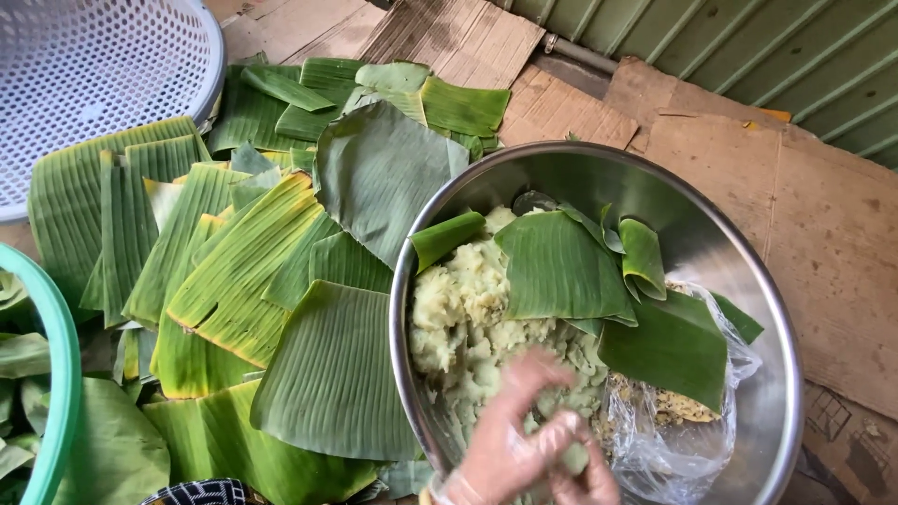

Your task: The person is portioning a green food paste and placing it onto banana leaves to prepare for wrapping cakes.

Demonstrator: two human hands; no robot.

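My right hand [520,441], in a thin clear plastic glove, reaches from the bottom edge into a large steel bowl [748,281]. Its fingers curl around a lump of pale green dough [572,458], pulled from the dough mass [458,318] that fills the left side of the bowl. Cut banana leaf pieces [561,266] lie on top of the dough. A crumpled clear plastic bag [673,435] with a yellowish filling sits in the bowl just right of my hand. My left hand is out of view.
Left of the bowl, a spread pile of banana leaves [243,271] covers flattened cardboard [823,215]. A white perforated plastic basket [84,75] is at the top left, and a green basket rim [58,374] with leaves at the left edge. A green corrugated wall [748,47] stands behind.
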